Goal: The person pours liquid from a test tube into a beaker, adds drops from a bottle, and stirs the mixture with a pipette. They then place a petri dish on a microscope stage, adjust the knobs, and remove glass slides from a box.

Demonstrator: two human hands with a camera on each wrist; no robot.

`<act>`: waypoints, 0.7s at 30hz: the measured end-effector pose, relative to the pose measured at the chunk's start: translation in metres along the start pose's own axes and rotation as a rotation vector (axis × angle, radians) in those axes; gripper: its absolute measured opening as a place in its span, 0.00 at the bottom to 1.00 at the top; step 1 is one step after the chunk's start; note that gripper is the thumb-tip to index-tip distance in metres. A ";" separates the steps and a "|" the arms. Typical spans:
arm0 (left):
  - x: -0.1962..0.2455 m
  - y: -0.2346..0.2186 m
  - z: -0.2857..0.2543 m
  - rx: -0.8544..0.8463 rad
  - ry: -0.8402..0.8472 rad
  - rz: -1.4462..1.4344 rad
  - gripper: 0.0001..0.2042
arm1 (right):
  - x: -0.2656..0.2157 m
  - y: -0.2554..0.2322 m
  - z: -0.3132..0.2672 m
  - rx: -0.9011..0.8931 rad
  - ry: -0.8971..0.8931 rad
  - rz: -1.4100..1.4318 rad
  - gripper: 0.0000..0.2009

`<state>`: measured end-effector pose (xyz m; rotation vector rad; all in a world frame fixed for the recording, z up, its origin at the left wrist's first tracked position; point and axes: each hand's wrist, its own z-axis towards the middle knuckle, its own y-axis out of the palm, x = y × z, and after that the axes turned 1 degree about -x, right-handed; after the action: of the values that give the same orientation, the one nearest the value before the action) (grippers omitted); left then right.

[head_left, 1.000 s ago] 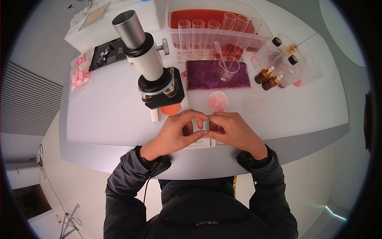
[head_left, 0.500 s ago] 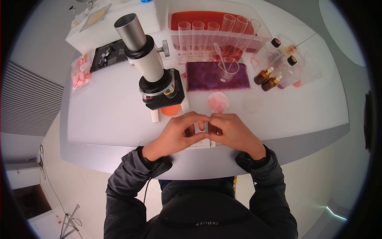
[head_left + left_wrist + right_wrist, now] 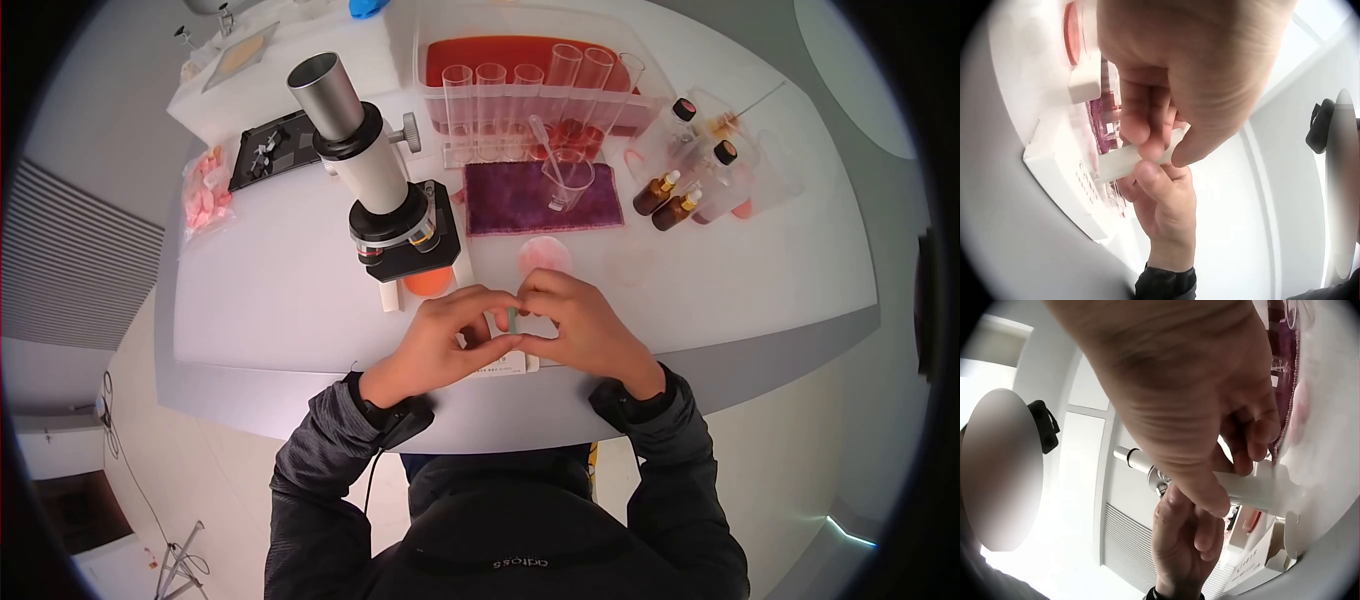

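Both hands meet over a small white box near the table's front edge. A thin, pale greenish strip like a glass slide stands between their fingertips. The left hand pinches it between thumb and fingers; the right hand holds it from the other side, its thumb and index finger arched. In the left wrist view the clear strip runs out past the fingertips toward the printed box. The right wrist view shows the strip beyond the right thumb, and the box with its end flap open.
A microscope stands left of centre, ahead of the hands. Farther back are test tubes, a red-filled tub and a beaker on a purple cloth. Dropper bottles stand right, a black tray left.
The right hand's fingers have lifted and arched, widening the gap between its index finger and thumb. The strip has shifted slightly left. The head view has tilted a little.
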<state>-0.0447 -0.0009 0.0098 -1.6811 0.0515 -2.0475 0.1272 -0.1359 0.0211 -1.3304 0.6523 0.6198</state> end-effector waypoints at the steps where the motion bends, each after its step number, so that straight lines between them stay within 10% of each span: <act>1: -0.001 0.000 -0.001 0.017 0.023 -0.007 0.18 | 0.000 0.000 -0.001 0.045 -0.023 -0.007 0.14; 13: 0.004 -0.010 -0.007 -0.067 -0.180 -0.456 0.20 | 0.015 -0.024 -0.003 -0.242 0.353 0.720 0.12; 21: 0.002 -0.005 0.006 0.058 -0.140 -0.033 0.17 | 0.014 -0.020 -0.005 0.113 0.088 0.040 0.07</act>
<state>-0.0411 0.0042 0.0151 -1.7953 -0.0827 -1.9301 0.1509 -0.1428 0.0231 -1.2471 0.7765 0.5505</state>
